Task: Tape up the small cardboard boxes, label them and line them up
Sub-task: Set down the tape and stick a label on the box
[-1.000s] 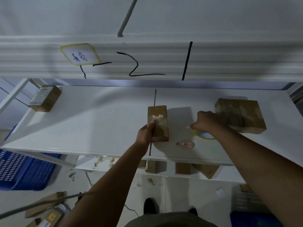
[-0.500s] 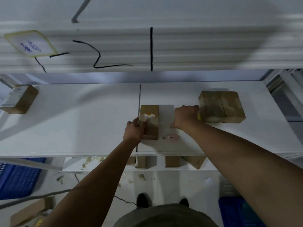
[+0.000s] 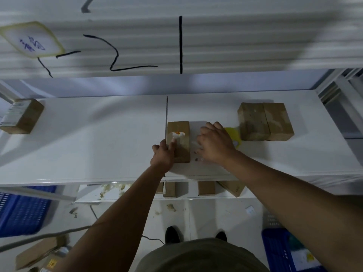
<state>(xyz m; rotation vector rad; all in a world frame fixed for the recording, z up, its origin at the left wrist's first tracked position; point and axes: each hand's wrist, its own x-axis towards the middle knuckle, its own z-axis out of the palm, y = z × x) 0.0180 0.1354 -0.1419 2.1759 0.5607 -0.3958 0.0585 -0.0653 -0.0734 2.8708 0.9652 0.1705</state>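
Your left hand [image 3: 164,154] grips the box [image 3: 179,132]; at three o'clock your right hand [image 3: 215,144] half-hides the tape roll [image 3: 234,133], its grasp unclear.

The white shelf [image 3: 98,146] bears a middle box [image 3: 179,130], a yellow tape roll [image 3: 233,132], two touching boxes [image 3: 265,120], and a far-left box [image 3: 23,114].

The left hand [image 3: 164,154] is curled round the near left edge of the small cardboard box [image 3: 179,132], thumb laid on top. Just right of that grip, the right hand [image 3: 215,144] is held palm down, fingers bent.
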